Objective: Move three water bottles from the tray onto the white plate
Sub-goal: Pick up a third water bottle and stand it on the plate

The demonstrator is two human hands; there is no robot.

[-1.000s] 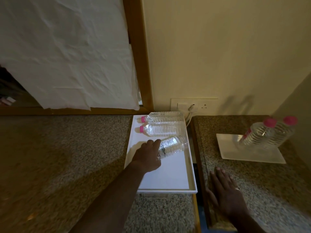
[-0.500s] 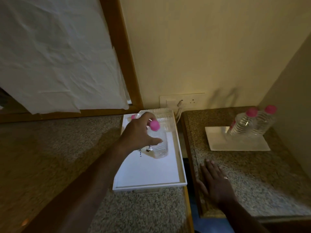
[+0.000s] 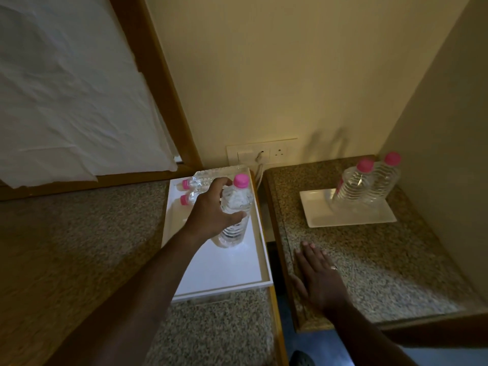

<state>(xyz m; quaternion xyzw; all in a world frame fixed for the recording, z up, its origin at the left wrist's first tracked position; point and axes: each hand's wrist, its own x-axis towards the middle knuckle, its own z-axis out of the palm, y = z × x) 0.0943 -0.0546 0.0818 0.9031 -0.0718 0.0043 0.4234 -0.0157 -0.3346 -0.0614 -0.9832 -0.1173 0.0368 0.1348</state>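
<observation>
since a second ago, when it was lying on its side, you are now holding the bottle (image 3: pixel 235 212) upright, long axis near vertical and pink cap pointing up, your left hand (image 3: pixel 211 210) gripping its upper body over the white tray (image 3: pixel 219 270). two more bottles (image 3: pixel 203 180) are lying on their sides at the tray's far end, caps pointing left. your right hand (image 3: pixel 319 276) is resting flat and open on the stone counter (image 3: pixel 383 265), near the white plate (image 3: pixel 351 215) where two bottles are already standing
</observation>
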